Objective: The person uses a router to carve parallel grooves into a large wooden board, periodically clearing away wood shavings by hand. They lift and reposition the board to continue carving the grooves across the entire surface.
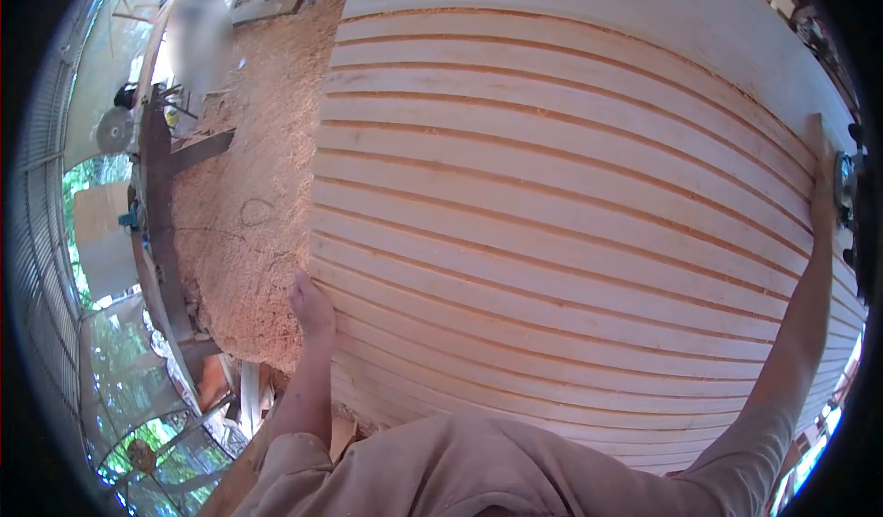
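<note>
A wide pale board [552,177] with several long parallel grooves fills most of the head view. Wood dust lines many of the grooves. My left hand [314,307] is closed at the board's left edge, its fingers partly out of sight. Far to the right, my right arm reaches along the board, and my right hand [823,200] is by its right edge. The fingers of that hand are too small and distorted to make out. A narrow tan strip [815,131] shows just above it, and a dark device [857,213] sits close beside it.
Wood shavings [248,269] cover the ground left of the board, with a thin looped cord [258,212] on them. A dark timber beam [158,195] and a mesh wall [41,241] stand further left. A short wood piece [202,152] juts from the beam.
</note>
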`<state>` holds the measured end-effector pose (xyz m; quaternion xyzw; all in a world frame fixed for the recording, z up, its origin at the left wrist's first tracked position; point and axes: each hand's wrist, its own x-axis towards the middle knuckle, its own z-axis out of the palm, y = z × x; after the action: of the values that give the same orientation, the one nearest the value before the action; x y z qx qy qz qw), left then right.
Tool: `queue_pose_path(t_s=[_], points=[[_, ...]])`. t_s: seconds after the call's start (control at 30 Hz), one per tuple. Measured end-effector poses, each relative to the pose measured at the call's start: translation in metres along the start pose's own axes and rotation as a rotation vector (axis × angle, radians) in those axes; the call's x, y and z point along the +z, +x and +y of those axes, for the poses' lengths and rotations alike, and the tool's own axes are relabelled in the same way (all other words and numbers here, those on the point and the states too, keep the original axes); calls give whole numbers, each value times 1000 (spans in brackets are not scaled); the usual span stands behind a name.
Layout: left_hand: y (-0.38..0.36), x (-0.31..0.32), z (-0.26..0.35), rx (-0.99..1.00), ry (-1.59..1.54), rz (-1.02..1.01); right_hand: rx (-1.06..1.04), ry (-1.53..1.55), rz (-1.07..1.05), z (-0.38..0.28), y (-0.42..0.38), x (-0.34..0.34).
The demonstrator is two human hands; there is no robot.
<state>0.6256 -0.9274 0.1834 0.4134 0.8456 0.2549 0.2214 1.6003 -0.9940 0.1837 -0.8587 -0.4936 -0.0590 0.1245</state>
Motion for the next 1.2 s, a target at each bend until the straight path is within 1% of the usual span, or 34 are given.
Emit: queue_pose_path(t_s=[0.03,0.1,0.13,0.17,0.2,0.23,0.27,0.3,0.37,0.4,0.43,0.5,0.53,0.57,0.6,0.63,0.67,0.73,0.77,0.8,0.87,0.9,0.93,0.97,1.0,1.03,1.07,1.13,1.17,1.2], points=[[0,0,-3,-9,2,11,22,13,-24,0,0,-3],[3,2,0,68,36,72,76,31,-64,2,-2,-11],[3,0,3,64,35,74,105,36,-85,4,-2,-15],[0,-3,15,50,32,32,104,34,-81,9,0,-17],[-3,-3,23,35,30,-12,184,-16,-103,16,0,-19],[-2,-1,23,37,28,-14,267,-64,-124,21,0,-20],[1,-1,21,30,60,32,267,-63,-122,19,-2,-18],[3,-1,18,22,93,80,211,17,-8,14,-4,-12],[5,0,14,31,33,101,149,104,109,10,-1,-5],[7,2,13,41,-27,114,72,43,110,22,5,-3],[35,14,-6,42,-27,119,-2,-15,107,17,6,27],[41,13,-12,50,117,246,-151,-146,104,45,14,23],[45,8,-15,51,112,244,-224,-212,104,54,17,23],[49,4,-14,-10,256,170,-219,-220,110,55,17,22],[57,5,-13,-64,395,90,-152,-201,64,52,15,18],[64,6,-16,-52,384,74,-83,-183,18,45,12,16],[85,8,-39,-8,482,64,-10,-164,-26,24,2,32],[123,0,-95,203,663,92,129,-19,-82,9,1,30],[123,-1,-100,299,738,115,200,109,-87,-1,0,29],[123,-1,-104,395,814,146,231,79,-67,-15,-2,22],[123,-2,-95,223,575,160,330,-30,-124,-46,-10,5],[132,-2,-95,100,400,135,377,-76,-152,-53,-14,6],[141,-2,-95,-23,227,131,349,-123,-178,-42,-12,12],[131,-8,-75,-72,192,114,342,-149,-190,-41,-14,9],[134,-11,-80,-15,227,122,335,-175,-203,-40,-18,5],[140,-12,-86,42,260,128,334,-158,-194,-64,-23,-10],[147,-13,-96,56,266,129,331,-145,-189,-83,-26,-21],[167,-19,-121,112,288,121,331,-156,-156,-96,-33,-30],[184,-23,-143,171,312,110,316,-143,-124,-101,-35,-33],[204,-31,-168,282,340,99,298,-127,-95,-104,-37,-35]])
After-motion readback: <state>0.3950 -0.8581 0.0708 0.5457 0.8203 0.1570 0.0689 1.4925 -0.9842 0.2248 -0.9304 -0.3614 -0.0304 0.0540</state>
